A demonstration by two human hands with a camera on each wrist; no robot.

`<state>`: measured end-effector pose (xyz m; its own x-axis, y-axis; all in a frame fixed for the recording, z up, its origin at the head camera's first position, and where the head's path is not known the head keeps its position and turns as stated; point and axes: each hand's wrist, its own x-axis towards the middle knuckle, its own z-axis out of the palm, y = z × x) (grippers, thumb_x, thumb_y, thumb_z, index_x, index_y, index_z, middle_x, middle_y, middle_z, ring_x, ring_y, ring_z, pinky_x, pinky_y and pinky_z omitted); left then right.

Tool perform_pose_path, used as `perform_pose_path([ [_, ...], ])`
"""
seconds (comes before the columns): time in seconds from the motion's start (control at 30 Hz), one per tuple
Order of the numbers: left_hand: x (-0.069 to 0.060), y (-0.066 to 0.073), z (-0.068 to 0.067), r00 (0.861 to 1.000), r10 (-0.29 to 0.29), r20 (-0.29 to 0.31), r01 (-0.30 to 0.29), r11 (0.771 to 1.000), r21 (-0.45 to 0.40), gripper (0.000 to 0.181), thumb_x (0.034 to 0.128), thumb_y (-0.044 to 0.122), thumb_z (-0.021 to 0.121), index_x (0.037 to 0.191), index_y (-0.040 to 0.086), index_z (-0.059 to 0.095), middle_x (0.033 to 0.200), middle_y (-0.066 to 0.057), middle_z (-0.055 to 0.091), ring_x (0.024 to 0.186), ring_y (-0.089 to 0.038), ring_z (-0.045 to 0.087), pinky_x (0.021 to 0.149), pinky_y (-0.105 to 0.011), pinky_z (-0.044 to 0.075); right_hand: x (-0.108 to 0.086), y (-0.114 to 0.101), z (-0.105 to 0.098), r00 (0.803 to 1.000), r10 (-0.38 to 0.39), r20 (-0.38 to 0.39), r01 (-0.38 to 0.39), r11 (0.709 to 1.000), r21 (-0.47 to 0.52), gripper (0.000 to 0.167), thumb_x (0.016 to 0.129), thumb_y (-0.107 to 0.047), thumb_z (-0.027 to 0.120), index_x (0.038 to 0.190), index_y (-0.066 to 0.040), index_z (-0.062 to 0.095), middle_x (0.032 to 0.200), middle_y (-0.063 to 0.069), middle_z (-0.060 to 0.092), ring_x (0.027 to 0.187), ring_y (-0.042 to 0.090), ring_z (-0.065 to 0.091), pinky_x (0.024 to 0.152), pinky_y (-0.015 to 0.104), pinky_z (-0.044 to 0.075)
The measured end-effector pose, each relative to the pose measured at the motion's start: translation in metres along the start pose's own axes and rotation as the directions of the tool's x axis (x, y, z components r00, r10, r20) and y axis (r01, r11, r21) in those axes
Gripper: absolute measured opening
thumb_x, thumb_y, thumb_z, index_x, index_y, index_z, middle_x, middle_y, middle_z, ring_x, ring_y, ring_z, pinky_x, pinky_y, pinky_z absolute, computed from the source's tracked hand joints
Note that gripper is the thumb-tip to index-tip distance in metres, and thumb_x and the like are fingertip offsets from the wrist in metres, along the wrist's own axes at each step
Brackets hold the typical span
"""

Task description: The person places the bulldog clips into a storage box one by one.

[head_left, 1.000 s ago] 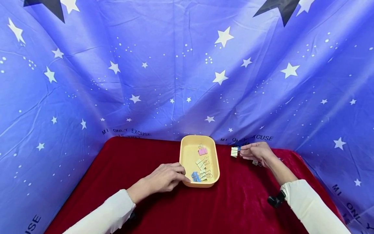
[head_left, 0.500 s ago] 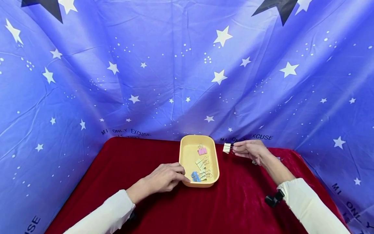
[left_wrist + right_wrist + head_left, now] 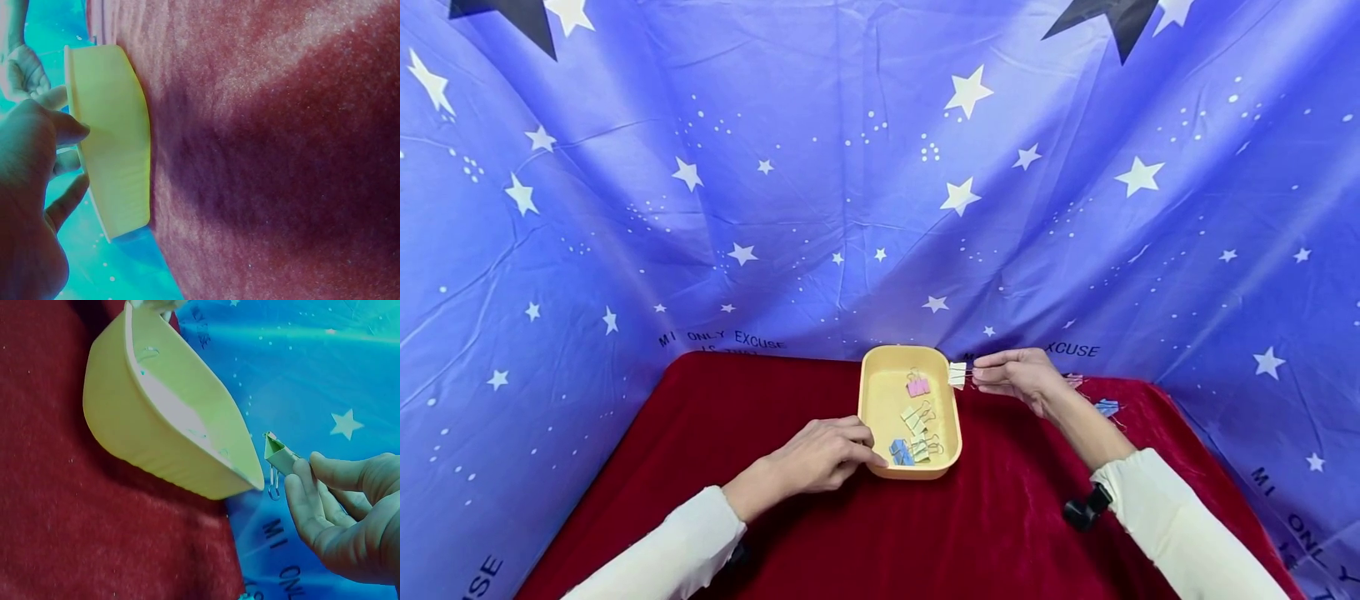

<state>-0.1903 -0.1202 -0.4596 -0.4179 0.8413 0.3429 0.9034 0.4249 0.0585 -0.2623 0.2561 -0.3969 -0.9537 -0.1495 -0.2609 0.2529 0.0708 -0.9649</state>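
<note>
In the head view my right hand (image 3: 1018,379) pinches a pale yellow binder clip (image 3: 957,375) by its wire handles, just off the right rim of the yellow tray (image 3: 957,446). The right wrist view shows that clip (image 3: 281,457) between thumb and fingers, one wire handle hanging down. My left hand (image 3: 823,454) holds the tray's near left corner, its thumb (image 3: 75,128) against the outer wall. Inside the tray lie a pink binder clip (image 3: 917,385), two pale yellow ones (image 3: 915,418) and a blue one (image 3: 900,452).
Right of the tray, beyond my right wrist, a blue binder clip (image 3: 1107,407) and a pink one (image 3: 1073,381) lie on the red cloth (image 3: 1000,525). A blue star-printed curtain (image 3: 820,192) rises behind and beside the table.
My right hand has moved left with the pale yellow binder clip, up to the tray's right rim. The blue and pink clips behind it have come into view. The left hand stays put.
</note>
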Motion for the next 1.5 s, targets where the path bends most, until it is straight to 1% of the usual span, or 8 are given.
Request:
perform_pose_path([
  [0.2, 0.001, 0.001, 0.0, 1.0, -0.003, 0.011, 0.003, 1.0, -0.003, 0.041, 0.0928, 0.0, 0.078, 0.118, 0.031, 0.09, 0.099, 0.011, 0.07, 0.097, -0.006, 0.062, 0.075, -0.014, 0.05, -0.002, -0.004, 0.015, 1.0, 0.0, 0.005, 0.0, 1.0, -0.014, 0.049, 0.1, 0.013, 0.071, 0.147, 0.023, 0.058, 0.097, 0.008, 0.086, 0.086, 0.014, 0.083, 0.089, 0.035, 0.07],
  [0.4, 0.0, 0.002, -0.001, 1.0, -0.001, 0.007, 0.001, 1.0, 0.004, 0.041, 0.0926, 0.001, 0.078, 0.118, 0.032, 0.089, 0.099, 0.012, 0.069, 0.097, -0.006, 0.062, 0.073, -0.013, 0.048, 0.0, -0.007, 0.034, 1.0, -0.008, 0.006, 0.008, 0.999, -0.054, 0.045, 0.098, 0.016, 0.07, 0.142, 0.021, 0.064, 0.102, 0.012, 0.087, 0.086, 0.013, 0.083, 0.095, 0.041, 0.068],
  [0.57, 0.0, 0.001, -0.002, 1.0, 0.0, 0.001, 0.0, 1.0, -0.001, 0.041, 0.0928, 0.001, 0.078, 0.118, 0.031, 0.089, 0.1, 0.012, 0.071, 0.098, -0.006, 0.063, 0.074, -0.013, 0.049, 0.003, -0.009, 0.053, 1.0, -0.016, 0.016, 0.017, 0.995, -0.094, 0.043, 0.094, 0.015, 0.075, 0.136, 0.021, 0.068, 0.105, 0.016, 0.086, 0.087, 0.014, 0.083, 0.095, 0.04, 0.068],
  [0.77, 0.001, 0.0, -0.002, 1.0, 0.006, 0.0, -0.006, 1.0, -0.01, 0.043, 0.092, 0.0, 0.077, 0.118, 0.032, 0.089, 0.102, 0.011, 0.072, 0.098, -0.007, 0.064, 0.075, -0.016, 0.052, 0.005, -0.007, 0.074, 0.999, -0.013, 0.03, 0.017, 0.986, -0.164, 0.039, 0.092, 0.011, 0.081, 0.13, 0.018, 0.073, 0.113, 0.025, 0.084, 0.089, 0.02, 0.085, 0.093, 0.041, 0.069],
  [0.93, 0.0, -0.002, 0.0, 1.0, 0.013, -0.001, -0.013, 1.0, -0.006, 0.043, 0.0914, -0.001, 0.077, 0.118, 0.031, 0.089, 0.101, 0.011, 0.071, 0.098, -0.007, 0.064, 0.075, -0.016, 0.052, 0.006, -0.003, 0.09, 0.999, -0.019, 0.042, 0.028, 0.975, -0.221, 0.033, 0.091, 0.008, 0.084, 0.123, 0.016, 0.078, 0.117, 0.024, 0.084, 0.089, 0.019, 0.084, 0.091, 0.041, 0.07],
  [1.2, -0.001, 0.0, -0.002, 1.0, 0.004, 0.018, -0.004, 1.0, -0.003, 0.044, 0.092, 0.0, 0.077, 0.119, 0.032, 0.089, 0.101, 0.011, 0.071, 0.098, -0.007, 0.064, 0.076, -0.016, 0.053, 0.005, 0.005, 0.109, 0.997, -0.035, 0.063, 0.051, 0.959, -0.28, 0.027, 0.09, 0.008, 0.081, 0.116, 0.015, 0.079, 0.102, 0.021, 0.086, 0.083, 0.018, 0.082, 0.094, 0.048, 0.069],
  [1.37, -0.001, 0.0, -0.003, 1.0, 0.008, 0.013, -0.008, 1.0, 0.005, 0.043, 0.0917, 0.001, 0.077, 0.119, 0.032, 0.089, 0.102, 0.012, 0.071, 0.099, -0.007, 0.064, 0.077, -0.018, 0.054, 0.006, 0.009, 0.118, 0.998, -0.036, 0.061, 0.053, 0.951, -0.304, 0.027, 0.089, 0.007, 0.083, 0.115, 0.015, 0.08, 0.1, 0.019, 0.086, 0.081, 0.017, 0.082, 0.091, 0.046, 0.07],
  [1.5, 0.0, 0.0, -0.003, 1.0, 0.009, 0.012, -0.009, 1.0, 0.004, 0.043, 0.0919, 0.0, 0.077, 0.119, 0.032, 0.089, 0.101, 0.012, 0.071, 0.099, -0.007, 0.064, 0.077, -0.018, 0.055, 0.006, 0.012, 0.117, 0.998, -0.042, 0.045, 0.054, 0.946, -0.32, 0.026, 0.088, 0.005, 0.085, 0.112, 0.013, 0.082, 0.097, 0.017, 0.085, 0.079, 0.017, 0.081, 0.087, 0.044, 0.071],
])
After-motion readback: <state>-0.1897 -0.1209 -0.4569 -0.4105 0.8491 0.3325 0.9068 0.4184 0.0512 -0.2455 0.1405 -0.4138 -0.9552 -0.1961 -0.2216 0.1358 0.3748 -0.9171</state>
